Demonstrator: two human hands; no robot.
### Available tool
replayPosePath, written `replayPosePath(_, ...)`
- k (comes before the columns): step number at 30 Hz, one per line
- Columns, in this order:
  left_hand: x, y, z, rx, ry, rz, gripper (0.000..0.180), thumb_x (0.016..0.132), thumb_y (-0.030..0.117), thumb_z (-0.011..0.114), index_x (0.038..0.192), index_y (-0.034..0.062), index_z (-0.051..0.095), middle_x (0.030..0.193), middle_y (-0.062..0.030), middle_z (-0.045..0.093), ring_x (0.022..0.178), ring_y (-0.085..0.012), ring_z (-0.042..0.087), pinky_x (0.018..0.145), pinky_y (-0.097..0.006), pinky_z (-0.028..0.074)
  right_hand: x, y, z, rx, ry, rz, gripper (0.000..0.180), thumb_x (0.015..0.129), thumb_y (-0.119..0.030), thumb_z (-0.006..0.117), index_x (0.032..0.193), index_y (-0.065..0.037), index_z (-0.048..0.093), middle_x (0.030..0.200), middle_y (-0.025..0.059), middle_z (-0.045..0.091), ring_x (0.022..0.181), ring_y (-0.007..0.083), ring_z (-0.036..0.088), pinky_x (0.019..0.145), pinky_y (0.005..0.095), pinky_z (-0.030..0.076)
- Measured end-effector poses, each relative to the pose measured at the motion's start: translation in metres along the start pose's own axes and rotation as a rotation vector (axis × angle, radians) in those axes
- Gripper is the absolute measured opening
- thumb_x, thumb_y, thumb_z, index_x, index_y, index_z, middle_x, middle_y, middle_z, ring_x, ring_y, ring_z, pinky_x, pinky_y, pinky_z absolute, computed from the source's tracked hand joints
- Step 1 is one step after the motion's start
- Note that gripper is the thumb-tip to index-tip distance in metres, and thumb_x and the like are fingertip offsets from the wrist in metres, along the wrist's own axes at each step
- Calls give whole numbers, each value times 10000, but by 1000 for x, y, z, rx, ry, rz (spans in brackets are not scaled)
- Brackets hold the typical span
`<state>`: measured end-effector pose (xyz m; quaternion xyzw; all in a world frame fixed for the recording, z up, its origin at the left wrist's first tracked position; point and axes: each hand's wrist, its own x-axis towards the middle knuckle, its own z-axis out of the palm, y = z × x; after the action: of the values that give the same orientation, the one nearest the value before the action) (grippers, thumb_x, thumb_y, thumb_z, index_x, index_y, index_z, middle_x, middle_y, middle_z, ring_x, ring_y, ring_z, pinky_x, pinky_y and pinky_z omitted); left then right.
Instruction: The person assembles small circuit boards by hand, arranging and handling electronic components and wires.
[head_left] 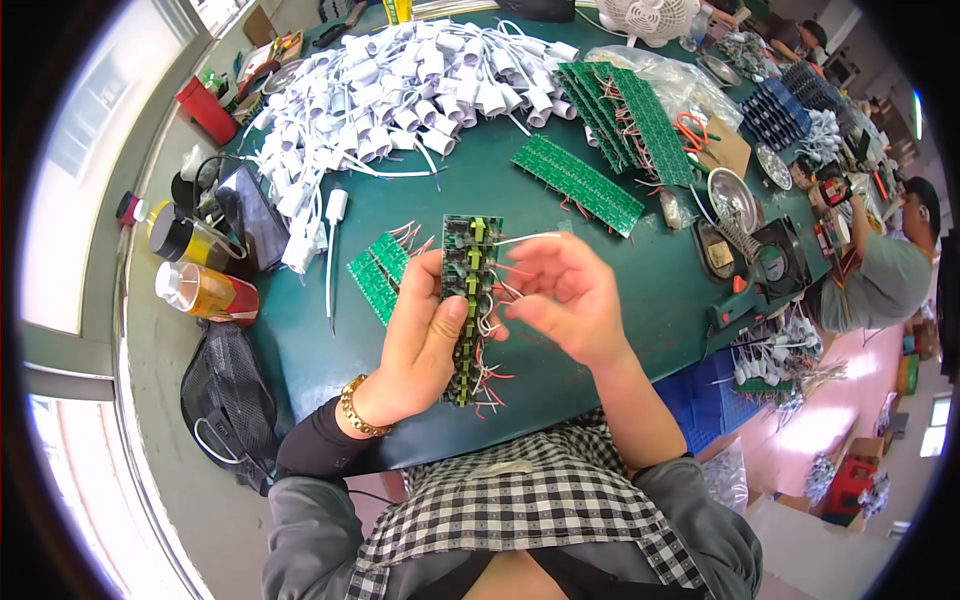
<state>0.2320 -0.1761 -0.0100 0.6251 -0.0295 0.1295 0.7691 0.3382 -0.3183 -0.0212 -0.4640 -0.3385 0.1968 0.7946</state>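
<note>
My left hand (415, 345) is wrapped round a long, narrow circuit board panel (462, 290), its thumb pressed on the near half. A row of yellow-green parts runs along the panel, which stands lengthwise in front of me above the table. Thin red and white wires (490, 385) stick out from its right side. My right hand (572, 305) is beside that edge with curled fingers, thumb and fingertips closed on a wire. A white wire (528, 238) passes over its upper fingers. Behind my left hand lie smaller green circuit boards (372, 282) with red wires.
A large heap of white lamp sockets (400, 90) with leads covers the far table (400, 440). Green boards (580, 185) lie at the right, near orange-handled pliers (692, 130), a metal dish (733, 198) and a soldering stand (775, 262). Bottles (205, 292) stand left. Another person (880, 270) sits right.
</note>
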Motion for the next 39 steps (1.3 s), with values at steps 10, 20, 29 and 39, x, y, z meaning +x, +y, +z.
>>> replayPosePath(10,3,-2,-3,22,-12,-14,291,959,151,388,1200,3,320,1032,-114,532,779,-165,585,708,-272,491,2,-6,3,-746,-88,-133,47,863,-11,530,907,5,538,742,94,610,572,163,618,497,292,499)
replayPosePath(20,14,16,-15,-154,190,60,270,958,141,379,1187,9,326,1009,-139,547,719,-184,599,639,-269,497,1,-11,-36,-512,261,-100,121,916,-82,464,812,-31,500,652,5,538,526,70,520,478,201,417)
replayPosePath(29,6,6,-12,-91,138,43,253,937,112,400,1161,7,347,1028,-141,561,809,-198,598,740,-306,496,17,-4,19,-572,-122,-7,129,777,-96,681,810,16,626,707,56,616,594,74,583,487,226,451)
replayPosePath(39,1,9,-9,-130,68,-5,280,962,136,380,1203,2,335,1003,-107,552,759,-150,602,697,-260,497,-6,11,3,-233,214,-147,87,830,26,531,776,32,599,724,67,586,564,78,533,491,196,428)
